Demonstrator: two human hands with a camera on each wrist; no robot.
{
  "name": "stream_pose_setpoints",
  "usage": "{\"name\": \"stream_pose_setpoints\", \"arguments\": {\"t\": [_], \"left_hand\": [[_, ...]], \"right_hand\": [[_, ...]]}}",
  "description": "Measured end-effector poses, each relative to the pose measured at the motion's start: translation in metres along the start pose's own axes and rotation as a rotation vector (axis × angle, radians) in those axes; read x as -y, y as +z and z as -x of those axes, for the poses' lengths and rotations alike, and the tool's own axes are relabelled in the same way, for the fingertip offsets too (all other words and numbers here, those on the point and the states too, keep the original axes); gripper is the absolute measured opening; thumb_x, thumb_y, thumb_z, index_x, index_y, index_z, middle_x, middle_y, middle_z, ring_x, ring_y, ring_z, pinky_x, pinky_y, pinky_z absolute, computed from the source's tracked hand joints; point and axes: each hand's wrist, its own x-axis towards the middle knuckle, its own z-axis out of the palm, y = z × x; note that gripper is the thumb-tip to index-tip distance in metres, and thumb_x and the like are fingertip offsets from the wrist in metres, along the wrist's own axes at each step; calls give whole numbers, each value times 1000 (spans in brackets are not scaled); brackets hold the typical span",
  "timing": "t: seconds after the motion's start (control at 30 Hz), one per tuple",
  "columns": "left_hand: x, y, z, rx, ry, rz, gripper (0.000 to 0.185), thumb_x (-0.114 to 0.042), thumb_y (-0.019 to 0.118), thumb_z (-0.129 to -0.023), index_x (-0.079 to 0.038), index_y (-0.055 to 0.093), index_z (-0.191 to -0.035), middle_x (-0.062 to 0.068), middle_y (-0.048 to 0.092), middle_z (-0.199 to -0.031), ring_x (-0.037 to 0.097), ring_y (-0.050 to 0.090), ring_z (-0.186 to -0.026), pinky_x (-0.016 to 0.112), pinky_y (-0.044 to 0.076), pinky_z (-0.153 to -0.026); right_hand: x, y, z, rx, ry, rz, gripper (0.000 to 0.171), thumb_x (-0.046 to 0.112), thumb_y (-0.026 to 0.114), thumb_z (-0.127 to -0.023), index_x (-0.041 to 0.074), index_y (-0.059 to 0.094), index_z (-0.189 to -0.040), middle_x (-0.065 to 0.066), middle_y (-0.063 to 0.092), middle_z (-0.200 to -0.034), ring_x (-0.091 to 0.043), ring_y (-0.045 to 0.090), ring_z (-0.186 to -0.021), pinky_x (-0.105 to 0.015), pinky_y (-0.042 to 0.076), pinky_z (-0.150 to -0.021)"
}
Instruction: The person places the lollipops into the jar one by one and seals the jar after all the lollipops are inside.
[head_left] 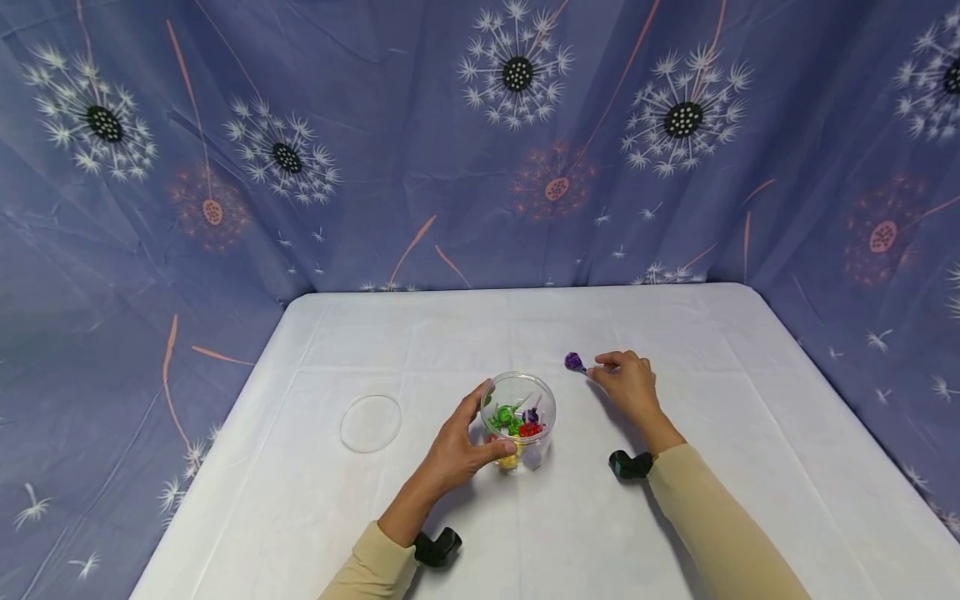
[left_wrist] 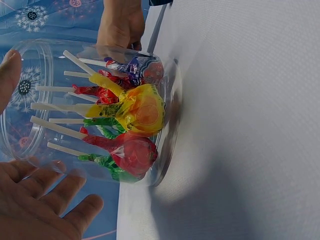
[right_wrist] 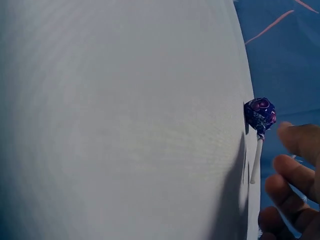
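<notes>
A clear plastic jar (head_left: 519, 414) stands on the white table (head_left: 675, 517), with several wrapped lollipops (left_wrist: 132, 125) inside, sticks pointing up. My left hand (head_left: 459, 450) cups the jar, thumb on its near side and fingers (left_wrist: 47, 200) round its left side. A purple lollipop (head_left: 574, 362) lies on the table to the jar's right, its stick (right_wrist: 255, 160) pointing toward my right hand (head_left: 626, 382). In the right wrist view the loosely curled fingertips (right_wrist: 295, 142) hover just beside the stick's end, with a small gap.
The jar's clear round lid (head_left: 371, 422) lies flat on the table to the left of the jar. Blue dandelion-print cloth (head_left: 480, 150) hangs behind and on both sides of the table. Black wrist camera mounts (head_left: 630, 464) sit under both sleeves.
</notes>
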Motion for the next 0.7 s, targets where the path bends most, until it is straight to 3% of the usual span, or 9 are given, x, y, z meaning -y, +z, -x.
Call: {"name": "stream_pose_setpoints", "arguments": {"t": [0.33, 0.7], "left_hand": [[-1, 0, 0, 2, 12, -9, 91, -40, 78, -75, -32, 25, -149, 1, 32, -154, 27, 30, -142, 56, 27, -114], [-1, 0, 0, -1, 22, -8, 91, -39, 78, -75, -32, 25, -149, 2, 33, -153, 26, 30, -142, 55, 27, -114]], "right_hand": [[-3, 1, 0, 92, 52, 52, 29, 27, 64, -87, 5, 69, -104, -18, 60, -101, -38, 46, -103, -56, 29, -94], [-6, 8, 3, 31, 0, 67, 21, 22, 69, -83, 6, 71, -97, -14, 61, -91, -32, 47, -90, -49, 31, -84]]}}
